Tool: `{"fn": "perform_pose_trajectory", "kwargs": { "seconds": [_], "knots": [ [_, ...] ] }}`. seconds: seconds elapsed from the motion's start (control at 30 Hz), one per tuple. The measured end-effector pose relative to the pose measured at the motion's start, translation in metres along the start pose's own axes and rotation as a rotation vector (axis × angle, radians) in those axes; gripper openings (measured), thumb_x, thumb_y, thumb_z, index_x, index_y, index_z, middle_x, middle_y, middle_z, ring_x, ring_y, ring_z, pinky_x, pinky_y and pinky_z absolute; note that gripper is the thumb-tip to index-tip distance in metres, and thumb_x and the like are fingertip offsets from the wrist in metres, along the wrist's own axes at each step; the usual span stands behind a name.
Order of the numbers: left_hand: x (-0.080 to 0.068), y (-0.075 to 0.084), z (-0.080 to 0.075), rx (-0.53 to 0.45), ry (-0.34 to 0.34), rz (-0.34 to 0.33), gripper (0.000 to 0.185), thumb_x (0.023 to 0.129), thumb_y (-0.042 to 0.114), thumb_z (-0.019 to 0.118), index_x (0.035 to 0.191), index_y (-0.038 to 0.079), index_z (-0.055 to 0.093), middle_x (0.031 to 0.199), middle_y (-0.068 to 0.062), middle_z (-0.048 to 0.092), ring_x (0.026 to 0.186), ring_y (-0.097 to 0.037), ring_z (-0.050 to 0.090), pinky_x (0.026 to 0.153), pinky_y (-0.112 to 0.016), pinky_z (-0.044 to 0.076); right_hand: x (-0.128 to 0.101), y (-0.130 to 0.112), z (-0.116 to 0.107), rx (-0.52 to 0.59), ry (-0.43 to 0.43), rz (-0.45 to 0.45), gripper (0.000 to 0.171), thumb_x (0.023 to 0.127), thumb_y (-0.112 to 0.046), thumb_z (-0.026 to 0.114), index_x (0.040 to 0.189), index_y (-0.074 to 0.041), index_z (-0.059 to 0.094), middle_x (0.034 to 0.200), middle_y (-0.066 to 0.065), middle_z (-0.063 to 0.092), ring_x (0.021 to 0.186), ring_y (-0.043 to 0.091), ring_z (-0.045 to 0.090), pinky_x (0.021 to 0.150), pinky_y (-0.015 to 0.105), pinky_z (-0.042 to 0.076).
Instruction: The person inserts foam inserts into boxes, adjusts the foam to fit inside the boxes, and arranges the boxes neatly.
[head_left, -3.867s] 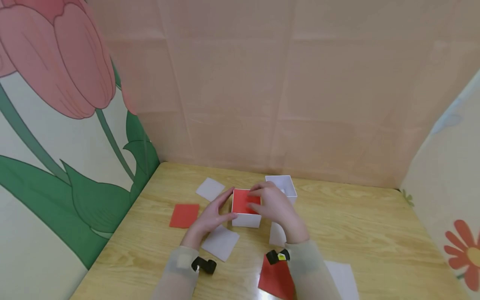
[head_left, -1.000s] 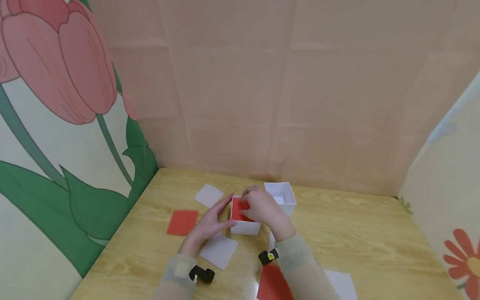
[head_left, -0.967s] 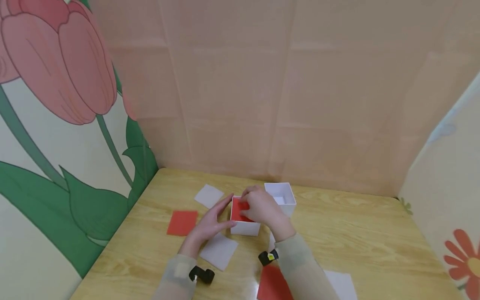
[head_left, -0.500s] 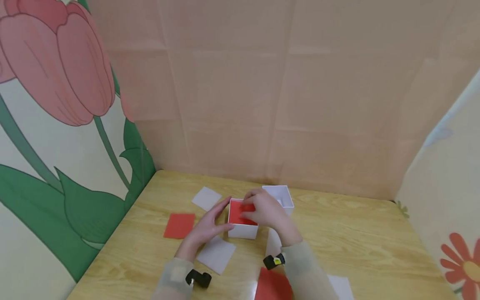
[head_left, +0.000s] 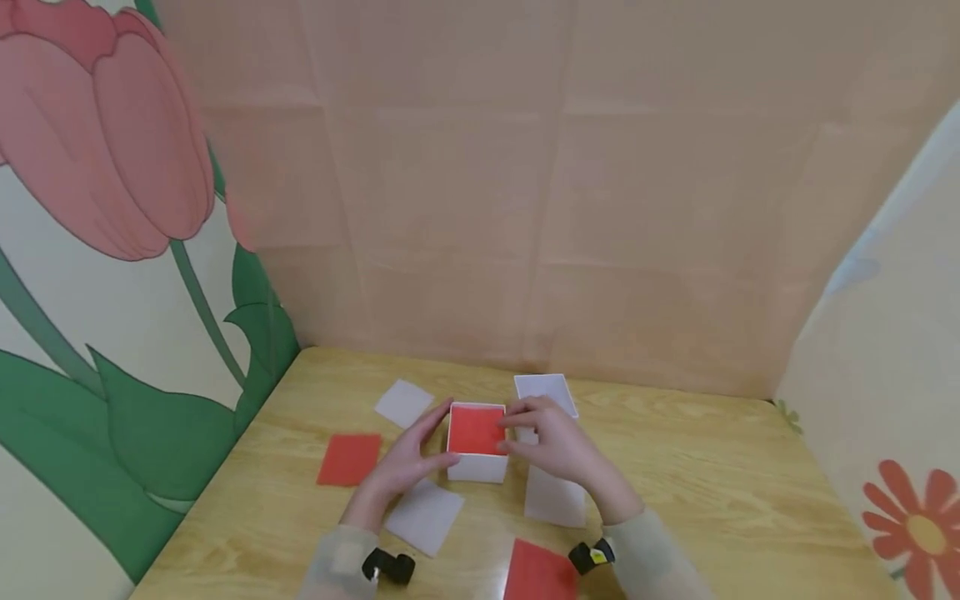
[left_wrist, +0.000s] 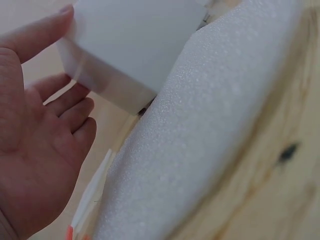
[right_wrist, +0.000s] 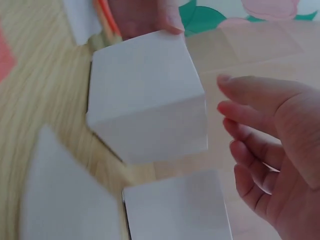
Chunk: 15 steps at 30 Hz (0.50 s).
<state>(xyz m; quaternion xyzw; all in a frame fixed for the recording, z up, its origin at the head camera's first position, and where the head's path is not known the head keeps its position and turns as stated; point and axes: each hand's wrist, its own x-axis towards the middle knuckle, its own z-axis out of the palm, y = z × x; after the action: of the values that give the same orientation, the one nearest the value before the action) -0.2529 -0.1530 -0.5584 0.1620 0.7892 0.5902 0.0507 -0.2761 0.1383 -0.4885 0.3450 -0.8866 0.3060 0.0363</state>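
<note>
Small white open-topped cube box (head_left: 477, 442) with a red square card lying inside sits at centre of the light wooden desk (head_left: 712, 483), just below a second white box (head_left: 545, 392). Left hand (head_left: 405, 458) and right hand (head_left: 551, 442) flank it, fingers relaxed, holding nothing; thumbs near the walls. Judgement: steady both walls evenly and press the card flat before letting go.

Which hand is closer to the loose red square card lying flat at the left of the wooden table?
Left. The left hand lies just right of the red square card; the right hand is farther right.
</note>
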Motion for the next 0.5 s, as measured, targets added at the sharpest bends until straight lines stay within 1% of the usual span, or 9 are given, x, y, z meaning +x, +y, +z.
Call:
{"fn": "perform_pose_trajectory", "kwargs": {
  "seconds": [0.07, 0.17, 0.27, 0.37, 0.5],
  "knots": [
    [-0.001, -0.002, 0.0, 0.007, 0.008, -0.008, 0.089, 0.094, 0.03, 0.084, 0.169, 0.025, 0.036, 0.174, -0.003, 0.031, 0.161, -0.033, 0.026, 0.128, -0.057, 0.024, -0.006, 0.002, -0.001, 0.006, 0.002, -0.004, 0.029, 0.092, -0.029, 0.088, 0.117, -0.015, 0.084, 0.118, -0.005, 0.07, 0.111, 0.019, 0.06, 0.089, 0.044, 0.06],
    [-0.002, -0.004, 0.0, 0.02, 0.018, -0.022, 0.089, 0.094, 0.03, 0.084, 0.169, 0.026, 0.036, 0.174, -0.001, 0.031, 0.161, -0.033, 0.025, 0.128, -0.056, 0.025, -0.016, 0.006, -0.001, -0.004, 0.011, -0.034, 0.027, 0.092, -0.027, 0.088, 0.115, -0.015, 0.085, 0.115, -0.007, 0.07, 0.108, 0.018, 0.061, 0.087, 0.041, 0.06],
    [-0.001, -0.004, 0.0, 0.016, 0.016, -0.009, 0.089, 0.094, 0.03, 0.084, 0.169, 0.024, 0.037, 0.174, -0.002, 0.031, 0.161, -0.034, 0.025, 0.128, -0.057, 0.024, -0.025, 0.01, -0.002, -0.017, 0.034, -0.084, 0.024, 0.089, -0.023, 0.089, 0.111, -0.015, 0.085, 0.111, -0.009, 0.072, 0.105, 0.015, 0.063, 0.087, 0.039, 0.058],
    [0.0, -0.002, 0.001, 0.011, 0.009, 0.005, 0.088, 0.095, 0.028, 0.083, 0.169, 0.021, 0.036, 0.174, -0.003, 0.031, 0.161, -0.034, 0.025, 0.128, -0.057, 0.024, -0.035, 0.012, -0.002, -0.022, 0.042, -0.13, 0.024, 0.085, -0.023, 0.092, 0.107, -0.02, 0.085, 0.107, -0.012, 0.071, 0.101, 0.011, 0.064, 0.086, 0.035, 0.058],
    [0.001, -0.001, 0.0, 0.012, 0.007, -0.002, 0.089, 0.094, 0.029, 0.083, 0.169, 0.023, 0.035, 0.175, -0.002, 0.03, 0.161, -0.032, 0.024, 0.129, -0.056, 0.023, -0.048, 0.014, -0.003, -0.046, 0.004, -0.149, 0.028, 0.083, -0.03, 0.094, 0.108, -0.025, 0.084, 0.109, -0.016, 0.069, 0.104, 0.009, 0.064, 0.088, 0.034, 0.058]
  ]
}}
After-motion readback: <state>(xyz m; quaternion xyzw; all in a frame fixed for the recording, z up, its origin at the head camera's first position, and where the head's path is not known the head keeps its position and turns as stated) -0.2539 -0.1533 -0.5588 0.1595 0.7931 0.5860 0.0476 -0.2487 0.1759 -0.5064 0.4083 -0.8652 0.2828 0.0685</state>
